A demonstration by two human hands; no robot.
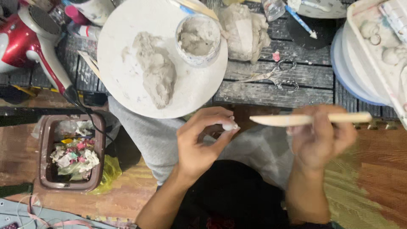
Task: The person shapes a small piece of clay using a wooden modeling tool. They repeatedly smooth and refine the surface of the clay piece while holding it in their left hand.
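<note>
L hand (202, 142) pinches 1 small clay bit (230, 126), R hand (322, 135) clamps 1 wooden tool (305, 119); 1 scissors (275, 75) nearby.

The dark slatted worktop (263, 91) carries a round board (123, 80) at eleven o'clock, scissors (277, 76) at one, stacked plates (352, 80) at two.

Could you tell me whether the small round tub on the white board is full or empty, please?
Nearly full: grey clay fills the tub almost to its rim, on the round white board.

A small pale clay ball (230, 126) sits pinched at fingertip height. A flat wooden modelling stick (309, 119) lies level, its tapered tip pointing at the ball.
</note>
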